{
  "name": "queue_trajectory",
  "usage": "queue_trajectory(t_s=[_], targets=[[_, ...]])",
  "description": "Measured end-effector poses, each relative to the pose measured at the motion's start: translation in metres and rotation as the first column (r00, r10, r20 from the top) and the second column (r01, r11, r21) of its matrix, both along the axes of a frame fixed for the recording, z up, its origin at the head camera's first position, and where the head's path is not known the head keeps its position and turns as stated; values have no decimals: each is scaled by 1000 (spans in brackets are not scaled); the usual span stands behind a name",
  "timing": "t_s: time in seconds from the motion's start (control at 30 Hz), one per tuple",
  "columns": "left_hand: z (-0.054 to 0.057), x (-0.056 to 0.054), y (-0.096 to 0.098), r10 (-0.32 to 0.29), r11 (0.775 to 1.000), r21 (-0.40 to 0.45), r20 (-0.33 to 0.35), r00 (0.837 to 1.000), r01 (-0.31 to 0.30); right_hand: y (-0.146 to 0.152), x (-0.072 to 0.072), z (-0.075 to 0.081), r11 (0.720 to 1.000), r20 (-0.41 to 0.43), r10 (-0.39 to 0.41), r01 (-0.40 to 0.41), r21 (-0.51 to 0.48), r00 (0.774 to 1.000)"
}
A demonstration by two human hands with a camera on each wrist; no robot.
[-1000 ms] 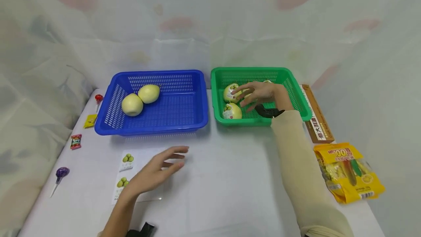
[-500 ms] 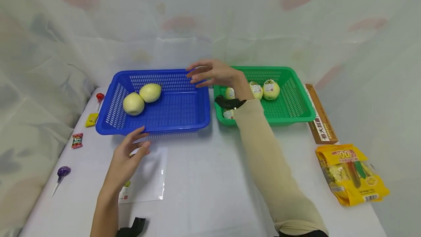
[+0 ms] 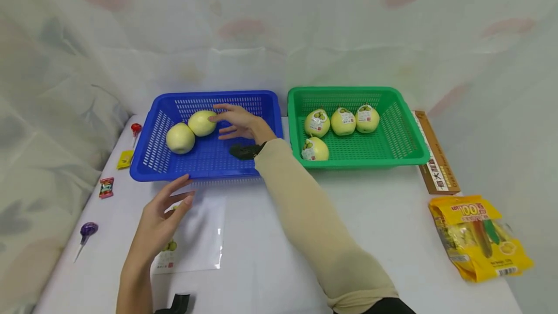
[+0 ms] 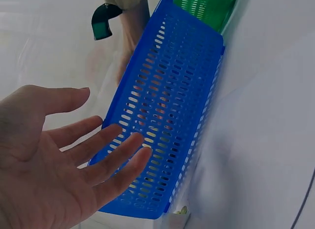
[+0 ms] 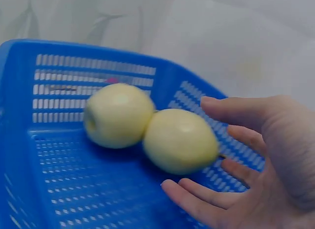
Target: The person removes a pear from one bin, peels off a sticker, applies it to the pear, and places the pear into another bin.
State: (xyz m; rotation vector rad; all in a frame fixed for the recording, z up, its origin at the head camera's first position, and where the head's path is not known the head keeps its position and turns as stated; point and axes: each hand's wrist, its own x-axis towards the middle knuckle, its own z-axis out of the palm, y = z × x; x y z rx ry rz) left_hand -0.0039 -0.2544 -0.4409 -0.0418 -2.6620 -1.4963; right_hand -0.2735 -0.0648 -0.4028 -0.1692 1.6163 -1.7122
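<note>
Two pale yellow pears lie side by side in the left part of the blue basket (image 3: 226, 176). My right hand (image 3: 240, 122) reaches into that basket, fingers spread around the stem end of the rear pear (image 5: 179, 141) without gripping it. The other pear (image 3: 180, 138) sits just to the left. My left hand (image 3: 159, 224) hovers before the basket's front wall, fingers loosely extended and holding nothing. Below it lies a clear sheet (image 3: 200, 241) with pear-picture stickers (image 3: 165, 258), partly hidden by the hand.
At the right stands a green basket (image 3: 362, 163) with several labelled pears (image 3: 343, 121). Beside it are a brown box (image 3: 438, 159) and a yellow candy bag (image 3: 481, 239). Along the left edge lie a purple lollipop (image 3: 89, 229), small wrapped sweets (image 3: 106, 187) and a red lollipop (image 3: 136, 128).
My right hand has swung left from above the green basket to the pears in the blue one. The left hand has drawn back leftward, closer to the blue basket's front.
</note>
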Motion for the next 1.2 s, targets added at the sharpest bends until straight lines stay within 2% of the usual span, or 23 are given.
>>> queue_trajectory(t_s=[0.17, 0.33, 0.43, 0.63, 0.77, 1.0, 1.2], targets=[[-1, 1, 0, -35, 999, -20, -15, 999, 35, -16, 9, -10, 1000, 4, 7, -7, 8, 1000], [-1, 2, -2, -46, 998, -32, -20, 999, 45, -29, 15, -15, 999, 55, -9, 11, -39, 998], [-1, 2, -3, -48, 998, -35, -12, 999, 48, -35, 16, -17, 997, 82, -44, 49, -52, 996], [-2, 0, -2, -54, 998, -24, -14, 998, 54, -40, 21, -19, 989, 78, -142, 144, -26, 987], [-1, 1, -1, -56, 998, -41, 13, 998, 57, -42, 25, -22, 981, 85, -194, 195, -12, 977], [-1, 2, -3, -23, 998, -57, -18, 1000, 22, -47, 28, -24, 998, 57, -49, 47, 30, 997], [-1, 1, -3, -10, 1000, -28, -14, 1000, 10, -51, 30, -22, 999, 100, -14, 10, 41, 995]])
